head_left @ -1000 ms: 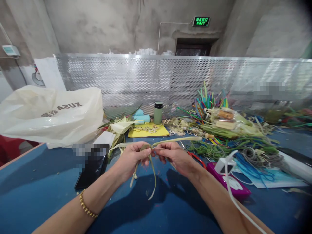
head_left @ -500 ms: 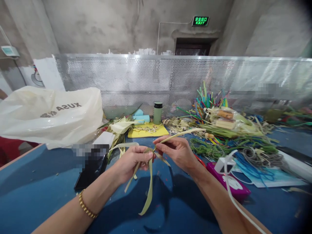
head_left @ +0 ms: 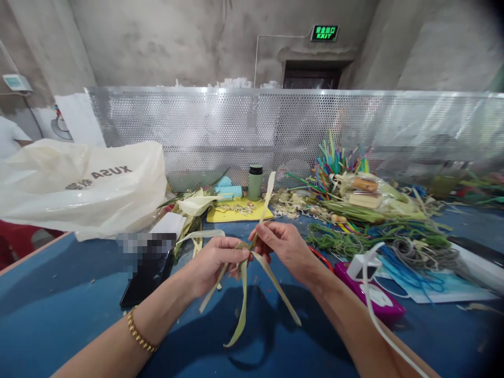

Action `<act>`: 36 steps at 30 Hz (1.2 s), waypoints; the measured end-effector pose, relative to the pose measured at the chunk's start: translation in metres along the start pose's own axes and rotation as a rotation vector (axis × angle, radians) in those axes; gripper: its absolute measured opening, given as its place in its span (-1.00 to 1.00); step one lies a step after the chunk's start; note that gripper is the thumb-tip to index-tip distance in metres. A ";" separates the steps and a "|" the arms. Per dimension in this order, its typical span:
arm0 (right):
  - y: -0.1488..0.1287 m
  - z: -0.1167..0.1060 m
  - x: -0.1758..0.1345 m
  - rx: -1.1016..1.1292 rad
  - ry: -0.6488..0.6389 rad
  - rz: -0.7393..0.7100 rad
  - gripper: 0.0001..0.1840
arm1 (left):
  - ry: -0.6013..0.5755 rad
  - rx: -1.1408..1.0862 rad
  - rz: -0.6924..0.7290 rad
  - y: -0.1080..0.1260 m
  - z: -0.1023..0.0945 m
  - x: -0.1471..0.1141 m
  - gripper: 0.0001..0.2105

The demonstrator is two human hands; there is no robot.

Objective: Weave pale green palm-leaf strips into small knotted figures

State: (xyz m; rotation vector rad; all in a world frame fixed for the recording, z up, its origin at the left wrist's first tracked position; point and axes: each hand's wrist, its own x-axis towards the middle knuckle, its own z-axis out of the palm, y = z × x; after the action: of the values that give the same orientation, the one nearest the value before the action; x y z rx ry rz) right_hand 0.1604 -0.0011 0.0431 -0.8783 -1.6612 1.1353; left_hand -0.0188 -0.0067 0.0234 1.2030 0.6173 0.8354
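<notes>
With the left hand point(head_left: 213, 261) and right hand point(head_left: 286, 247) alike, pinches the pale green leaf strips point(head_left: 243, 302) between thumb and fingertips, on the near side of the yellow mat point(head_left: 220, 216).

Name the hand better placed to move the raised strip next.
Likely the right hand: it pinches the raised strip low down, while the left hand holds the hanging strips where they meet.

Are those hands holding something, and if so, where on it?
Yes, pale green leaf-like strips. The left hand pinches them where they meet; the right hand holds one upward-pointing strip low down, near that junction.
</notes>
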 end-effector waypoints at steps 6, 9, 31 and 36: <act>0.002 0.003 -0.001 -0.068 -0.014 -0.004 -0.76 | 0.090 0.038 0.101 -0.003 0.000 0.003 -0.75; 0.000 0.003 -0.001 -0.173 0.022 -0.021 -0.87 | 0.140 0.141 0.170 -0.004 0.002 0.004 -0.74; -0.003 0.007 -0.002 0.298 0.195 0.080 -0.73 | 0.153 0.629 0.352 0.005 0.006 0.002 -0.88; -0.001 0.011 -0.001 0.384 0.201 0.193 -0.60 | 0.098 0.738 0.464 0.007 0.010 0.000 -0.92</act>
State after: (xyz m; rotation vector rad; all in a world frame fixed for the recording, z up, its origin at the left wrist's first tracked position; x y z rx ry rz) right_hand 0.1506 -0.0052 0.0417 -0.8807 -1.1625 1.3912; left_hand -0.0128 -0.0113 0.0324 2.0359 0.7714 1.1008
